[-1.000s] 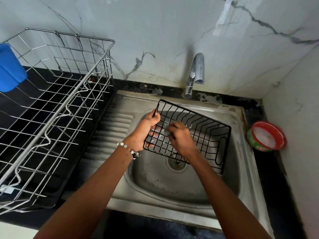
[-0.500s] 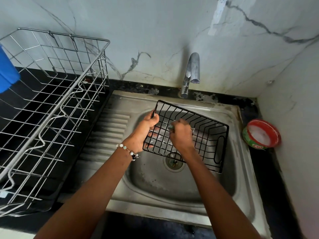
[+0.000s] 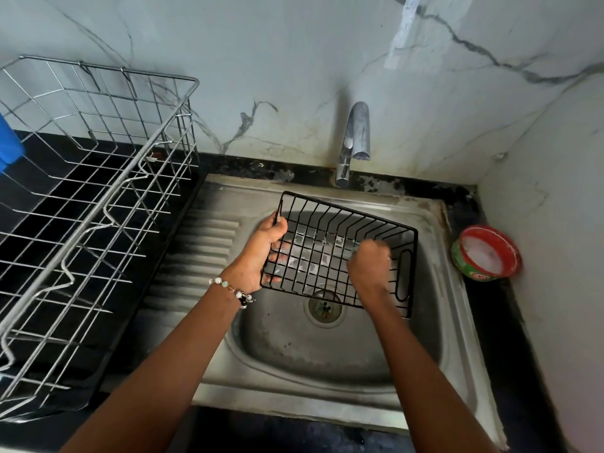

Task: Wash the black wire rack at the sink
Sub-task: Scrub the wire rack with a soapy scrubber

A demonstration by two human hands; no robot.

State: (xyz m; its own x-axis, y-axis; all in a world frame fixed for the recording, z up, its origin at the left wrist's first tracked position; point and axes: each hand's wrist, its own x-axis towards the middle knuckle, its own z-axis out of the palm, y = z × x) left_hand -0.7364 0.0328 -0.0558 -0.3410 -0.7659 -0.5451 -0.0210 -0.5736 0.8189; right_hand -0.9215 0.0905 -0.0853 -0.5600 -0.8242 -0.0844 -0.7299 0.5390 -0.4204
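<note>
The black wire rack (image 3: 330, 230) is held tilted over the steel sink (image 3: 327, 351), its open side towards me. My left hand (image 3: 261, 253) grips its left edge, thumb over the rim and fingers behind the wires. My right hand (image 3: 369, 266) is inside the rack near its right end, fingers curled round a small greenish scrubber (image 3: 357, 249) that is mostly hidden and blurred. Soap film shows between some wires. The tap (image 3: 354, 138) stands above the rack with no water running.
A large steel wire dish basket (image 3: 98, 204) stands on the black counter at the left, with a blue object (image 3: 8, 142) at its far edge. A red-rimmed tub of white soap (image 3: 487, 253) sits right of the sink. The drain (image 3: 325, 307) lies under the rack.
My right hand has slid from the rack's middle to its right end, rubbing along the wires. The left hand keeps its grip on the left edge.
</note>
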